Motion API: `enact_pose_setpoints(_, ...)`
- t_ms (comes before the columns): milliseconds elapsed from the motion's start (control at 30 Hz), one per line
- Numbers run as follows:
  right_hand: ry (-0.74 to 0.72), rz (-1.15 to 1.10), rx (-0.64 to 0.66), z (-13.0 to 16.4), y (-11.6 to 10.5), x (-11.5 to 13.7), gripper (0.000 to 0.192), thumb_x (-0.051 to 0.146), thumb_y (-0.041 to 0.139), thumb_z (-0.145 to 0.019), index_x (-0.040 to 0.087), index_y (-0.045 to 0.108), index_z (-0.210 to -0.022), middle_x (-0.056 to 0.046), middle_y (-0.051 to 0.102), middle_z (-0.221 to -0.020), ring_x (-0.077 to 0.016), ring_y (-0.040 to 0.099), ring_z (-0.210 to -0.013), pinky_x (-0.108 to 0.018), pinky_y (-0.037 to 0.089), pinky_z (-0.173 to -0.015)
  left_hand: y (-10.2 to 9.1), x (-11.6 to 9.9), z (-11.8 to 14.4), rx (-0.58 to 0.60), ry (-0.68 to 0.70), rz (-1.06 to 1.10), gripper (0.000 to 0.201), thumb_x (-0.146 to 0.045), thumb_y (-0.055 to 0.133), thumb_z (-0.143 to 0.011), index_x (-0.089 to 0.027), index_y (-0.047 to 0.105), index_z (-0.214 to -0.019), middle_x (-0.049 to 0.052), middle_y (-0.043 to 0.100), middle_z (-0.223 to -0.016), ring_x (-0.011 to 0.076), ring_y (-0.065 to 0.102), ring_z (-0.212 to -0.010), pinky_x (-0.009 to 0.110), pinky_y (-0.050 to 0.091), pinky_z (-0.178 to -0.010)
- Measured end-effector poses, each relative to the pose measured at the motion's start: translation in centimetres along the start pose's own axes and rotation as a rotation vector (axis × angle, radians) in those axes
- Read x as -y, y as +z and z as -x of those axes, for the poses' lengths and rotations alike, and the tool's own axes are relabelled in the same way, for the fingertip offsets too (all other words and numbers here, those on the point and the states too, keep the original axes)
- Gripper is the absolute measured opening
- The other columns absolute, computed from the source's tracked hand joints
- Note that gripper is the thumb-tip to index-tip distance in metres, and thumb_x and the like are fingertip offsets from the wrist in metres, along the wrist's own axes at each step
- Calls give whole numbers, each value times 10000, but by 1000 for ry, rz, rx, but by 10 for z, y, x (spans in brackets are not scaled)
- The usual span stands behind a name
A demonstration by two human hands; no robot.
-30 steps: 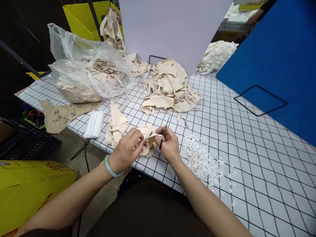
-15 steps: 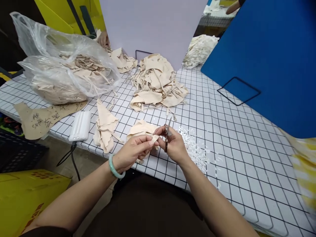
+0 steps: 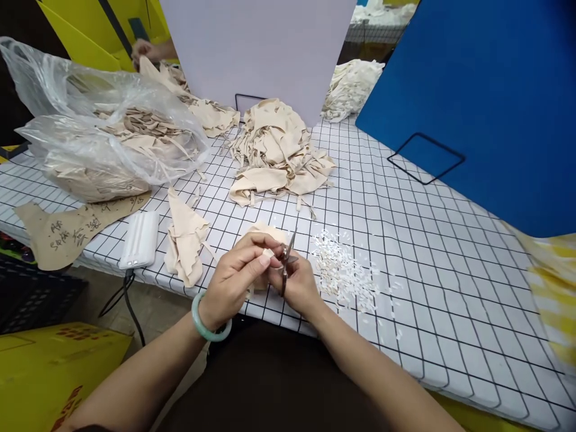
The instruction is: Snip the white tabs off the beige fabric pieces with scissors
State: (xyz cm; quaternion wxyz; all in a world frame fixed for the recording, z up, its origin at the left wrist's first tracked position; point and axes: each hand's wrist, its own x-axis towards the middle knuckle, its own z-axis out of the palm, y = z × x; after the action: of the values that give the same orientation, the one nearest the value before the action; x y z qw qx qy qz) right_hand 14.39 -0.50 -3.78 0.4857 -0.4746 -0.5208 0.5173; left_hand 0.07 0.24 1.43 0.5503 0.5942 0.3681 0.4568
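Note:
My left hand [image 3: 236,277], with a green bangle at the wrist, pinches the edge of a beige fabric piece [image 3: 265,231] just above the near edge of the gridded table [image 3: 405,228]. My right hand [image 3: 299,285] grips small metal scissors [image 3: 285,264] whose blades point up, close against the fabric edge between my fingers. A scatter of small white trimmings [image 3: 344,270] lies just right of my hands. A short stack of beige pieces [image 3: 184,237] lies to the left.
A large heap of beige pieces [image 3: 276,153] sits mid-table; a clear plastic bag [image 3: 103,132] of them is at the left. A white power bank [image 3: 139,240] and a handwritten paper pattern [image 3: 67,225] lie near the left edge. A blue board [image 3: 486,96] stands right. Another person's hand [image 3: 143,49] shows far back.
The camera view has shifted right and down. My hands have drawn closer to me and together; the scissors now sit right at the fabric edge.

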Motion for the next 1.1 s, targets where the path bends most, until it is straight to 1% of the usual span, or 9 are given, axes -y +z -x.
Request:
enact_pose_setpoints(67, 22, -21, 32, 5, 9, -2, 151, 367, 653, -818, 233, 586, -842, 4, 601, -794, -157, 565, -672, -284, 468, -611, 2, 4, -3, -43, -64, 142, 250, -267, 564, -942, -179, 749, -798, 88, 582, -1083, 178, 598, -881, 335, 538, -814)
enact_pose_setpoints(133, 1, 23, 82, 10, 7, -1, 154, 379, 638, -847, 239, 609, -904, -5, 618, -831, -165, 579, -706, -292, 476, -636, 4, 8, -5, -93, -136, 199, 249, -269, 572, -928, -162, 727, -764, 72, 557, -1039, 113, 526, -684, 284, 503, -632)
enact_pose_setpoints(200, -40, 164, 101, 14, -6, 4, 208, 420, 667, -837, 240, 623, -933, -23, 629, -869, -196, 586, -780, -328, 487, -701, 7, 12, -5, -102, -154, 154, 266, -288, 558, -935, -162, 704, -751, 60, 531, -951, 113, 494, -654, 273, 466, -573)
enact_pose_setpoints(300, -61, 450, 62, 23, -36, 12, 317, 525, 715, -779, 233, 632, -869, -53, 624, -854, -247, 567, -838, -401, 476, -764, 16, 16, -3, -59, -99, 25, 315, -327, 508, -971, -176, 679, -754, 65, 501, -851, 188, 545, -818, 284, 464, -606)
enact_pose_setpoints(467, -10, 691, 12, 44, -70, 16, 400, 622, 736, -731, 236, 630, -745, -60, 617, -797, -254, 557, -812, -421, 453, -778, 32, 25, 1, 33, -49, -72, 341, -355, 474, -990, -183, 644, -749, 87, 517, -1031, 177, 523, -799, 308, 472, -641)
enact_pose_setpoints(600, -25, 723, 17, 54, -76, 12, 423, 634, 749, -720, 228, 631, -698, -41, 592, -700, -222, 538, -719, -389, 435, -732, 42, 29, 2, 98, -44, -106, 326, -330, 447, -1001, -190, 627, -769, 93, 500, -1062, 222, 527, -961, 341, 489, -779)
enact_pose_setpoints(733, -56, 712, 22, 55, -76, 14, 446, 629, 745, -734, 222, 593, -635, -14, 558, -612, -185, 516, -633, -355, 405, -686, 47, 28, 1, 131, 29, -129, 319, -289, 424, -1009, -190, 603, -763, 89, 494, -1024, 232, 498, -1041, 355, 458, -885)
enact_pose_setpoints(833, -69, 708, 19, 55, -75, 17, 488, 643, 729, -742, 222, 544, -579, -4, 524, -580, -165, 488, -590, -339, 389, -659, 48, 26, 0, 143, 64, -171, 317, -273, 413, -1010, -195, 588, -757, 86, 491, -999, 234, 487, -1058, 361, 441, -914)
enact_pose_setpoints(1100, -81, 672, 50, 53, -73, 16, 474, 623, 733, -752, 224, 548, -577, 14, 508, -542, -149, 460, -555, -321, 357, -653, 47, 28, 1, 167, 91, -191, 318, -262, 392, -1014, -195, 553, -749, 89, 484, -999, 232, 485, -1034, 364, 450, -898)
